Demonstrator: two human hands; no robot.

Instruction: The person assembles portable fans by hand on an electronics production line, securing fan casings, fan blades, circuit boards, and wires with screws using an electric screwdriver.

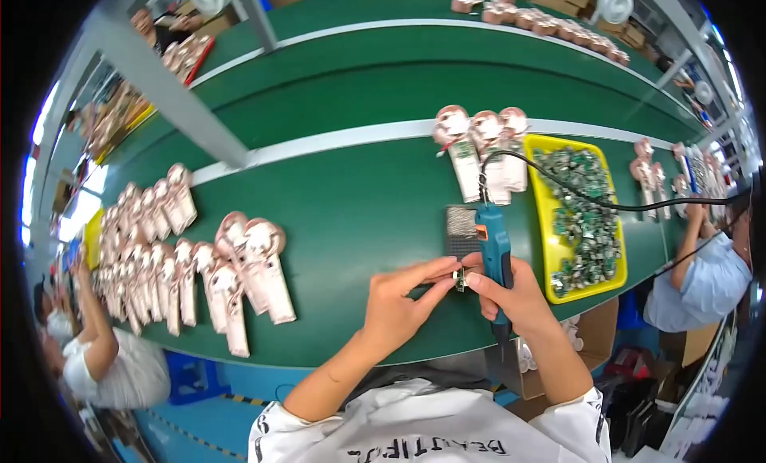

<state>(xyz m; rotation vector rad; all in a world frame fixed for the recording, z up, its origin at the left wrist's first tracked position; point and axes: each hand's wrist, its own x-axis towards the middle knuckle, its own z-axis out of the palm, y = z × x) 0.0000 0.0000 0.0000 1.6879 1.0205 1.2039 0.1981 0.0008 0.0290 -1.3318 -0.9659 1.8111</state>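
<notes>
My left hand (401,301) is closed, pinching a small circuit board (459,280) between thumb and fingertips near the table's front edge. Against the other side of that board press the thumb and finger of my right hand (517,297). The same right hand also holds a blue electric screwdriver (495,243), its black tip angled down toward me and its cable leaving from the top. Just beyond my fingertips lies a grey block (462,223) with a gridded surface and what look like small screws. Right of the screwdriver, a yellow tray (544,243) holds many green circuit boards.
Pink-and-white handheld housings (267,259) lie in rows at the left, and several more (487,148) lie beyond the screwdriver. A black cable (638,203) crosses over the yellow tray. Below the table edge stands a cardboard box (594,343). Co-workers sit at both sides.
</notes>
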